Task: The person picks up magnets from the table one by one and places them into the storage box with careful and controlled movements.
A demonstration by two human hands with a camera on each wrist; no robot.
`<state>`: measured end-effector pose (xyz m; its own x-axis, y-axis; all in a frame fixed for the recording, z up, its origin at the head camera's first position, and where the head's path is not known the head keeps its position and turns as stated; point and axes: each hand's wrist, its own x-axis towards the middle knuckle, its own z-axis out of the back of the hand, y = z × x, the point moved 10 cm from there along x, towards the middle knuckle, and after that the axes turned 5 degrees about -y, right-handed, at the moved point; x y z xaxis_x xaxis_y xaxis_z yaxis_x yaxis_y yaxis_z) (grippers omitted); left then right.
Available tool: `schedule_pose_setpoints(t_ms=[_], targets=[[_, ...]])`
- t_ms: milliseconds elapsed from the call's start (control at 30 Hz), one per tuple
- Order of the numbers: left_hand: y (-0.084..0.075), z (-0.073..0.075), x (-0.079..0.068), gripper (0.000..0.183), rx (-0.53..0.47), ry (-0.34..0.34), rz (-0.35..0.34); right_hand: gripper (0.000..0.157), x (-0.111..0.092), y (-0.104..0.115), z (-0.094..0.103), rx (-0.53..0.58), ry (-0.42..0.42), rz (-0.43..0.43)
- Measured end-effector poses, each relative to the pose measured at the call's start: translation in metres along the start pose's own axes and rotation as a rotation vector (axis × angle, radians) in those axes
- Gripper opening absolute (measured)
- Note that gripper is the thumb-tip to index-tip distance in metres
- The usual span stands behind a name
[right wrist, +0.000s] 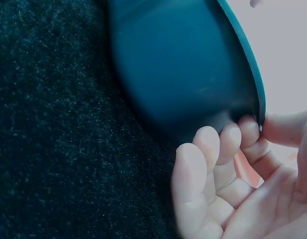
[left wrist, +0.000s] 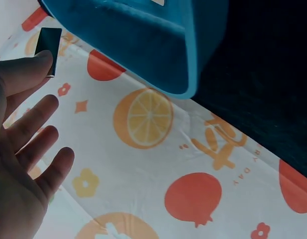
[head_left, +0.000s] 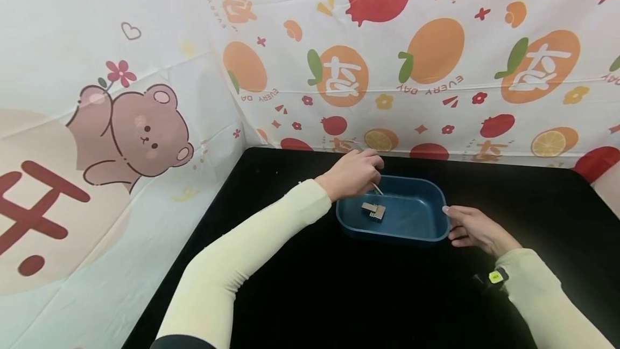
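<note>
A blue rectangular tray (head_left: 416,214) with rounded corners sits on the black table. My left hand (head_left: 354,173) is above its far left corner. Thumb and index finger pinch a small flat rectangular piece (left wrist: 50,40), shiny and dark in the left wrist view, while the other fingers spread loosely. In the head view it shows as a thin pale strip. Several small silver-beige rectangular pieces (head_left: 374,211) lie together in the left part of the tray. At the tray's right end, my right hand (head_left: 477,228) grips the rim, thumb on top and fingertips against the outer wall.
The black cloth-like table top (head_left: 339,295) extends around the tray. Behind it hangs a white sheet printed with fruit (head_left: 342,76), close to the table's far edge. Another printed sheet with a bear (head_left: 150,131) hangs along the left side.
</note>
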<state>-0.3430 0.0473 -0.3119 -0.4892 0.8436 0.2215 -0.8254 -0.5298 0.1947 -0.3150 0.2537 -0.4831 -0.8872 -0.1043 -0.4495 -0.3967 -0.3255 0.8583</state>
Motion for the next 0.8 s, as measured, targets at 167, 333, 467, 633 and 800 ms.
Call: schedule_pose_setpoints(t_ms=[167, 333, 467, 633, 800], targets=[[-0.007, -0.002, 0.01, 0.015, 0.009, 0.032, -0.026, 0.054, 0.0, -0.001, 0.0, 0.009, 0.001, -0.006], [-0.018, -0.008, 0.022, 0.015, 0.053, 0.072, -0.05, 0.057, -0.001, -0.003, 0.001, 0.009, 0.004, -0.01], [-0.025, -0.013, 0.029, 0.015, 0.085, 0.073, -0.058, 0.059, -0.001, -0.003, 0.0, 0.016, 0.003, -0.008], [-0.031, -0.016, 0.032, 0.015, 0.101, 0.045, -0.06, 0.061, 0.0, -0.003, -0.002, 0.018, 0.005, -0.01], [-0.034, -0.021, 0.031, 0.015, 0.099, 0.051, -0.067, 0.06, 0.002, -0.004, -0.001, 0.017, 0.003, -0.009]])
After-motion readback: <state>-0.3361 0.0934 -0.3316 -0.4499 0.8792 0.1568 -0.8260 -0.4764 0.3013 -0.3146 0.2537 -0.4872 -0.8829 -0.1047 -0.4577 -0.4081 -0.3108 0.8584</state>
